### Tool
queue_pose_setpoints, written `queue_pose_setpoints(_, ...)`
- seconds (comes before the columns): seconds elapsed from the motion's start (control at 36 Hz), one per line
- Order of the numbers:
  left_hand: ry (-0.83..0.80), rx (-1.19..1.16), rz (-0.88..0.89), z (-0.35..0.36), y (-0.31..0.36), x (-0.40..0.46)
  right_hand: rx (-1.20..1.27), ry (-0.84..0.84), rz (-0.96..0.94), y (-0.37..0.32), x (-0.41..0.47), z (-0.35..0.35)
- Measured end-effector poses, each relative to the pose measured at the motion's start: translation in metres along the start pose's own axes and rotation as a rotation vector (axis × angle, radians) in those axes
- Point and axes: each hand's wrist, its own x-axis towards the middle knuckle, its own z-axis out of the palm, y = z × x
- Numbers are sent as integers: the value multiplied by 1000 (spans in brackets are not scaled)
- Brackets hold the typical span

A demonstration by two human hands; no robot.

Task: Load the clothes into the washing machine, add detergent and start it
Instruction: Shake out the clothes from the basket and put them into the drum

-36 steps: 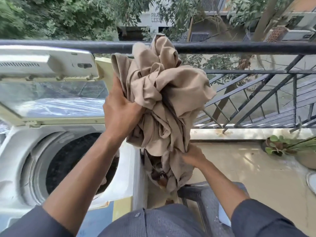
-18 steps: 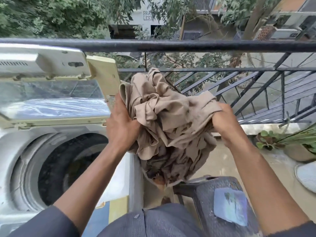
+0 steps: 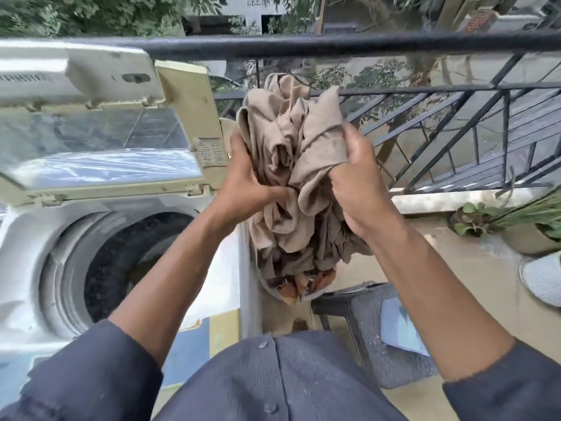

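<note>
Single head-worn wide-angle view, looking forward and down from close above both forearms; open washing machine [image 3: 60,238] at lower left, balcony railing [image 3: 364,45] across top, trees beyond.

We see a beige bundle of clothes [image 3: 291,165], plain on top, with a brown-and-orange patterned patch at its lower end. The washing machine [image 3: 27,238] is white, its drum [image 3: 121,262] dark, its raised lid [image 3: 188,117] pale yellow-cream. Our sleeves [image 3: 91,381] and buttoned shirt [image 3: 273,378] are dark blue-grey. The railing [image 3: 364,47] is black, the stool [image 3: 373,329] dark grey, the potted plants [image 3: 473,214] green.
</note>
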Motion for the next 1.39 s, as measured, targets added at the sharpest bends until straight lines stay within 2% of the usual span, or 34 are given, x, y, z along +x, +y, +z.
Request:
queue_pose_setpoints(0.11, 56, 156, 24, 12, -14, 0, -120, -67, -23, 3, -7, 5)
queue_pose_setpoints(0.22, 263, 207, 18, 23, -10, 2, -206, -203, -101, -3, -7, 5)
queue_pose_setpoints(0.31, 405, 237, 19, 21, -7, 3, -192, -310, -81, -6, -4, -6)
queue_pose_setpoints(0.39, 477, 263, 81, 18, -3, 0, -256, -319, -106, -5, 0, -20)
queue_pose_setpoints(0.5, 516, 213, 108, 18, 5, -3, -147, -116, -161, 12, 1, -33)
queue_pose_setpoints(0.61, 563, 133, 108, 15, 16, -1, -217, 325, -121, 53, -4, -45)
queue_pose_setpoints(0.67, 579, 99, 108, 10, 23, 0, -330, 453, -24, 82, -6, -58)
queue_pose_setpoints(0.72, 585, 65, 119, 4, 29, 2, -548, 386, 112, 121, -3, -77)
queue_pose_setpoints(0.78, 592, 8, 144, -1, 34, 5, -710, 188, 282, 160, 0, -93)
queue_pose_setpoints(0.83, 599, -26, 162, -4, 39, 4, -760, 39, 386, 201, 4, -107)
queue_pose_setpoints(0.89, 593, -66, 204, -5, 43, 5, -779, -33, 476, 246, 10, -117)
queue_pose_setpoints(0.94, 583, -112, 236, -6, 44, 5, -806, -37, 544, 261, 11, -113)
queue_pose_setpoints(1.0, 555, -166, 256, -7, 46, 5, -744, 34, 526, 252, 11, -100)
queue_pose_setpoints(1.14, 506, -218, 287, -5, 47, 4, -410, 59, 525, 219, 19, -74)
queue_pose_setpoints(1.31, 564, -81, 221, -10, 35, 6, -615, 117, 525, 203, 25, -94)
queue_pose_setpoints(1.39, 580, 22, 175, -12, 29, 7, -561, 120, 541, 195, 29, -118)
